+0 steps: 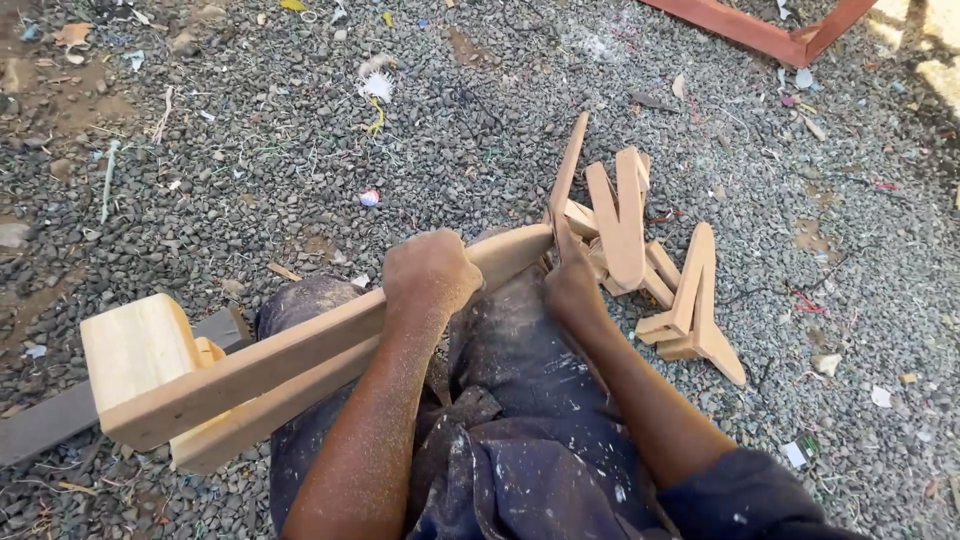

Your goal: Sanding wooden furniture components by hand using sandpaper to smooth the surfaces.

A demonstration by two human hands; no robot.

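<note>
At six o'clock, closest to the camera, both forearms run up from the lower edge over dusty dark blue work trousers [520, 400] speckled with pale spots. The left forearm is coated in fine sawdust and rises steeply toward the centre. The left hand [432, 272] sits knuckles-up, fingers wrapped down around a long pale wooden piece [300, 350] that lies across the lap, so the hand is clenched on it. That piece slants from eight o'clock, where a lighter square wooden block [135, 345] and a second lath under it join it, up to its rounded tip near the centre. A grey board [50, 425] lies on the ground beneath the block end.

The right forearm, sleeved in dark cloth at five o'clock, angles up and left. The right hand [572, 285] is curled at the tip of the long piece; it seems to pinch a thin wooden strip [568, 175] that stands toward twelve o'clock, though the fingers are hidden.

Just past it, at two to three o'clock, a heap of angled wooden offcuts [650, 260] rests on grey gravel [250, 150]. Far off at one o'clock lies a red-painted frame [760, 30].
</note>
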